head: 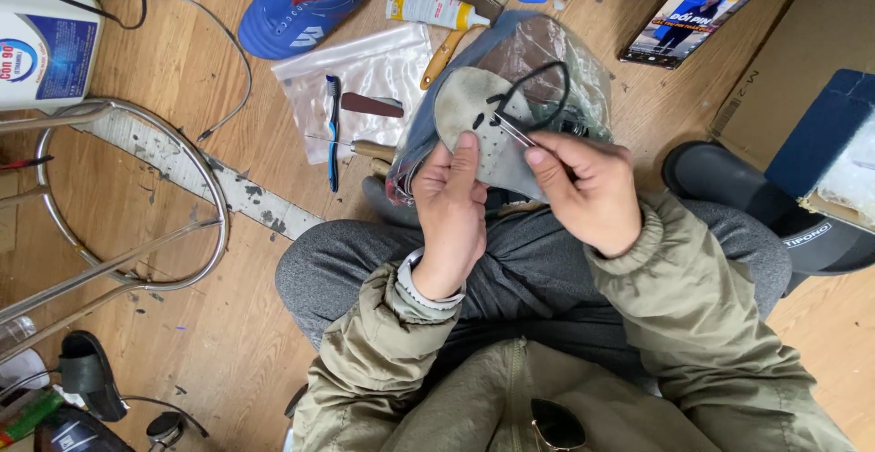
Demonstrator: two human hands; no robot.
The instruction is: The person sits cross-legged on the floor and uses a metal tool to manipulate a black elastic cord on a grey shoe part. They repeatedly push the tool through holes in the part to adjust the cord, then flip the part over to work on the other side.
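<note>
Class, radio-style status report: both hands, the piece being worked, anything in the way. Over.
Left hand gripping grey insole, thumb on top. Right hand pinching thin metal tool against it. Black cord looped over insole; plastic bag behind.

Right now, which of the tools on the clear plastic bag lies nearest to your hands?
The wooden-handled awl, at the bag's lower edge beside the left hand. The blue toothbrush and dark scraper lie farther off.

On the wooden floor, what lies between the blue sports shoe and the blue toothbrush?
In the head view, only the clear zip plastic bag lies between the blue sports shoe and blue toothbrush.
</note>
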